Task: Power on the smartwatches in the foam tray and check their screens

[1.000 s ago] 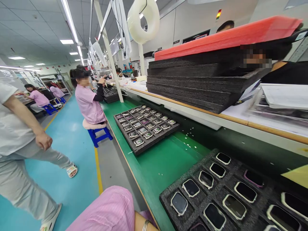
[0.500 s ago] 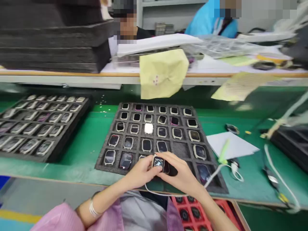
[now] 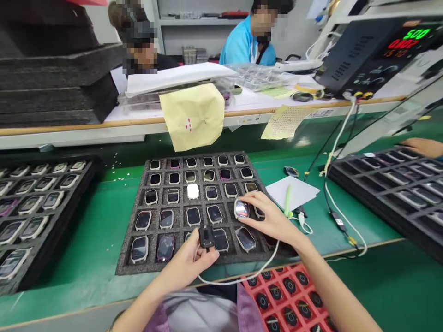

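My left hand point(image 3: 195, 258) grips a small black square charger point(image 3: 206, 236) above the front row of the foam tray, and a white cable point(image 3: 238, 280) loops below it. Between the thumb and fingers of my right hand point(image 3: 265, 214) is a smartwatch body point(image 3: 241, 209) with a lit screen. It is over the right part of the second row from the front. The dark grey foam tray point(image 3: 126, 251) holds rows of strapless smartwatches, most with dark screens. One watch point(image 3: 193, 191) in the middle shows bright white.
Another foam tray of watches point(image 3: 51, 221) lies left, and a third point(image 3: 384, 198) lies right near another person's hand point(image 3: 424, 146). A red tray point(image 3: 277, 306) with round black pieces is below the table edge. White paper point(image 3: 301, 193), a green pen point(image 3: 288, 200) and a power supply point(image 3: 374, 60) are rightward.
My hands were together on the lit watch; now they are apart. The right hand has carried the watch over the tray's right side, while the left keeps the charger. The camera view has turned right.
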A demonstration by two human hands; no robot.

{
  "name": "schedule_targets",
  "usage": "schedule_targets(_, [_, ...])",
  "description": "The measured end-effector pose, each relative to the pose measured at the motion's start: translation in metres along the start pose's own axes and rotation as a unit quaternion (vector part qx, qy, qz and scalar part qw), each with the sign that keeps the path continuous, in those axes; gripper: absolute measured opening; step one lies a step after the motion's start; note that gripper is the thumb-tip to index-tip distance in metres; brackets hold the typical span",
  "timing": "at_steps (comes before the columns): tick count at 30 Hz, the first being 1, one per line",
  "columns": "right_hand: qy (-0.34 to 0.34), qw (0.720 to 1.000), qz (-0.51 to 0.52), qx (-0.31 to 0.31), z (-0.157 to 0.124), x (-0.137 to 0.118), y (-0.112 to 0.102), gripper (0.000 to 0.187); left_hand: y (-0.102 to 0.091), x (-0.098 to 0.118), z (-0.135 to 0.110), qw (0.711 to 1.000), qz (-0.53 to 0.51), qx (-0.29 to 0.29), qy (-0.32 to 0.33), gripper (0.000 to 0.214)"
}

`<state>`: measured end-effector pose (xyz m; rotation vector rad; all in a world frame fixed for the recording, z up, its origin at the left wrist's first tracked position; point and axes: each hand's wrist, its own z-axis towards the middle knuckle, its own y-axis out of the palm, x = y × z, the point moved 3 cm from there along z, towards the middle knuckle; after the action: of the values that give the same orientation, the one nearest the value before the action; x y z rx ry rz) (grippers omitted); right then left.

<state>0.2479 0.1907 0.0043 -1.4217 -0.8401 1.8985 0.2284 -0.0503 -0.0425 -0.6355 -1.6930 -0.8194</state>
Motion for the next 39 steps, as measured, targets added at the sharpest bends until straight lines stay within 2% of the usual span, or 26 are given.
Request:
schedule_targets(4, [-0.020,0.990,-0.123,-0.070,-0.001,0.011,-0.008,0.037,-0.009,0.005,0.000,0.999,-0.029,0.024,0.020,0.043])
schedule_targets(6, [-0.043,0.983,-0.172,-0.049,0.008,0.007,-0.006,0.035,-0.014,0.003,0.004,0.998,-0.037,0.031,0.027,0.039])
schedule_targets(8, [-0.069,0.980,-0.179,-0.061,0.024,-0.002,0.003,0.030,-0.020,-0.001,0.010,0.998,-0.043,0.042,0.035,0.038])
schedule_targets(10, [-0.084,0.974,-0.181,-0.106,0.042,-0.013,0.017,0.026,-0.025,-0.006,0.014,0.996,-0.058,0.053,0.031,0.038])
schedule_targets(12, [-0.080,0.966,-0.197,-0.149,0.056,-0.022,0.031,0.027,-0.028,-0.010,0.015,0.996,-0.074,0.056,0.015,0.039])
schedule_targets(15, [-0.055,0.959,-0.218,-0.171,0.065,-0.028,0.041,0.035,-0.026,-0.009,0.013,0.995,-0.088,0.040,0.007,0.041])
schedule_targets(18, [-0.037,0.967,-0.191,-0.164,0.064,-0.029,0.035,0.037,-0.022,-0.003,0.010,0.993,-0.110,0.022,0.037,0.042])
schedule_targets(20, [-0.028,0.978,-0.146,-0.145,0.061,-0.031,0.028,0.032,-0.020,0.001,0.010,0.991,-0.122,0.013,0.047,0.043])
schedule_targets(24, [-0.001,0.996,-0.050,-0.068,0.051,-0.045,0.017,0.026,-0.022,0.002,0.010,0.988,-0.149,-0.008,0.047,0.053])
schedule_targets(26, [0.000,0.998,-0.020,-0.058,0.043,-0.057,0.023,0.035,-0.024,0.001,0.009,0.987,-0.153,-0.014,0.047,0.060])
schedule_targets(29, [-0.043,0.995,-0.004,-0.086,0.032,-0.075,0.044,0.049,-0.027,0.001,0.005,0.990,-0.133,-0.005,0.049,0.067])
schedule_targets(33, [-0.086,0.990,0.007,-0.113,0.028,-0.080,0.067,0.049,-0.029,-0.004,0.001,0.994,-0.099,0.019,0.036,0.059])
schedule_targets(39, [-0.111,0.988,0.002,-0.108,0.028,-0.077,0.072,0.043,-0.029,-0.005,0.002,0.996,-0.058,0.066,0.029,0.047])
